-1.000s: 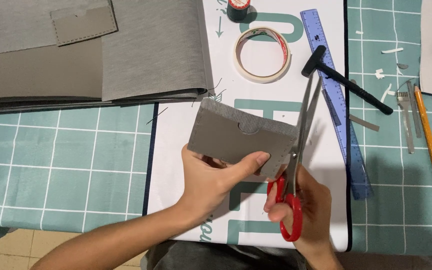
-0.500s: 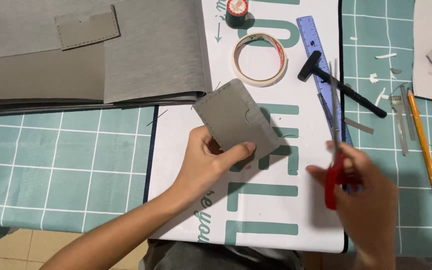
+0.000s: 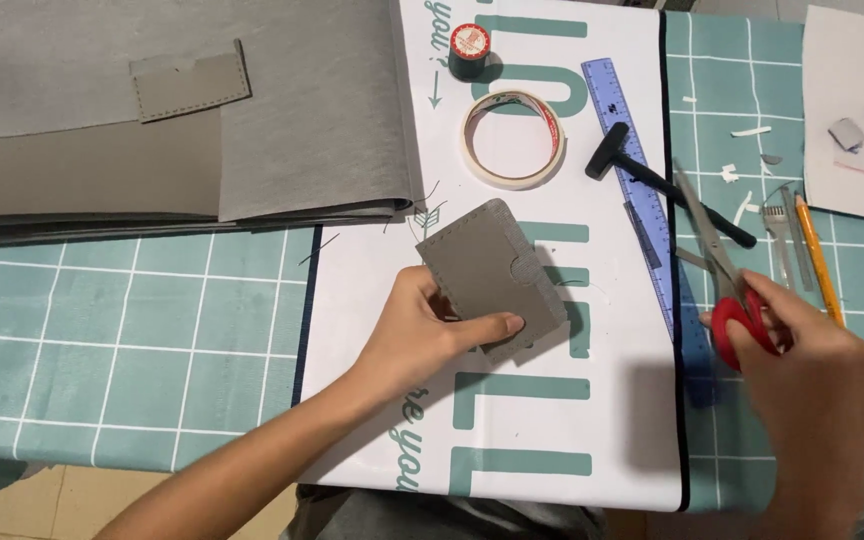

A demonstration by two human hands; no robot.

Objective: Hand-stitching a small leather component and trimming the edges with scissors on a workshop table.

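Two hands over a teal grid mat (image 3: 132, 330) grip: left (image 3: 422, 335) grey piece (image 3: 487, 270), right (image 3: 812, 370) scissors (image 3: 727, 275).

Two bare hands over the white mat (image 3: 592, 420)

Left hand (image 3: 422, 335) pinching with thumb extended, mid-mat; right hand (image 3: 817, 375) curled closed beyond the mat's right edge.

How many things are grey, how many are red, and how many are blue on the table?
Grey: 3, the stitched grey piece in the left hand, the small grey patch, the stack of grey sheets.
Red: 2, the red-handled scissors in the right hand, the red-topped spool.
Blue: 1, the blue ruler.
Total: 6
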